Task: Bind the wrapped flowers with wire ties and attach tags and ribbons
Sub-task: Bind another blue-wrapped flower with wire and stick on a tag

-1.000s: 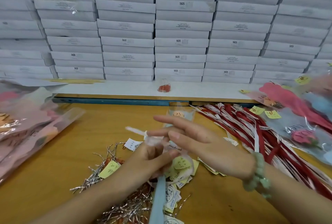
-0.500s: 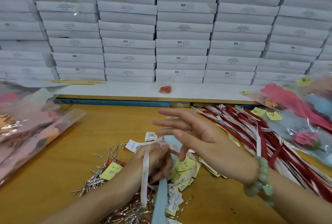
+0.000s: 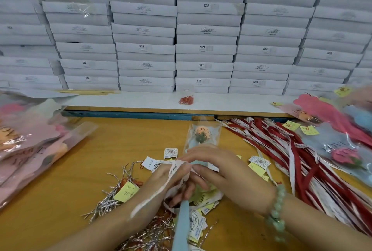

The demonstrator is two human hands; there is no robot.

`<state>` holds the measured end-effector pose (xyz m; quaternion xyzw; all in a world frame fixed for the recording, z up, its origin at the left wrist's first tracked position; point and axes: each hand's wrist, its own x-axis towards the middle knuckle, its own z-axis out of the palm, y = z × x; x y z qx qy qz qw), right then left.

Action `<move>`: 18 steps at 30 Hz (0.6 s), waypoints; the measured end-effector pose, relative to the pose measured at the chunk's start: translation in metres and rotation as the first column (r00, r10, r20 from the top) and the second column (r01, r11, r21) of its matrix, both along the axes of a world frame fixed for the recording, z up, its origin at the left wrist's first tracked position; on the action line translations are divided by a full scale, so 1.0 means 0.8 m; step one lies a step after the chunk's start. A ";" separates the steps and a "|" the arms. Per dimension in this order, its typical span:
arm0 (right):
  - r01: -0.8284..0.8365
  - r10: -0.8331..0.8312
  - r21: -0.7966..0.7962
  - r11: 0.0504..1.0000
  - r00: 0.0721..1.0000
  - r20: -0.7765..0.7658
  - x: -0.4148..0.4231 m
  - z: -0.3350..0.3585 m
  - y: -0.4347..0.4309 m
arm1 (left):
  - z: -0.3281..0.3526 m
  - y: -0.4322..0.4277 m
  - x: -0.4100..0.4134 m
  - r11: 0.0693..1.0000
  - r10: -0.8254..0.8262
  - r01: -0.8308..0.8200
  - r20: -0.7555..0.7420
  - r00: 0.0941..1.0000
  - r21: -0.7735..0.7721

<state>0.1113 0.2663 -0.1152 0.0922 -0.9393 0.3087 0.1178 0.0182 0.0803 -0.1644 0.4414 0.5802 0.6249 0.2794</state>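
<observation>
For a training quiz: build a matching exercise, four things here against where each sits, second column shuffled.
1 silver wire ties
2 red and white ribbons
3 jar of red clips
4 green bead bracelet

A white ledge at the back
B round the right wrist
C table, left of the left hand
D table, right of the right hand

Pairs: 1-C, 2-D, 3-A, 4-B

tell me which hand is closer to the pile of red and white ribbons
Right. The right hand lies over the flower, just left of the ribbons; the left hand, gripping the flower's stem, sits beyond it, farther from them.
</observation>
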 end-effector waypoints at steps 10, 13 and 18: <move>0.113 -0.095 0.163 0.980 0.989 -0.114 0.005 0.020 0.000 | 0.016 0.033 0.004 0.990 0.124 -0.113 0.141 0.982 -0.089; 0.128 -0.108 0.213 0.969 0.989 -0.100 0.008 0.036 0.007 | 0.017 0.032 0.004 0.985 0.171 -0.163 0.216 0.961 -0.054; 0.030 -0.030 -0.008 1.000 1.000 -0.001 0.014 0.053 0.013 | 0.014 0.031 -0.002 0.976 0.214 -0.219 0.273 0.938 -0.012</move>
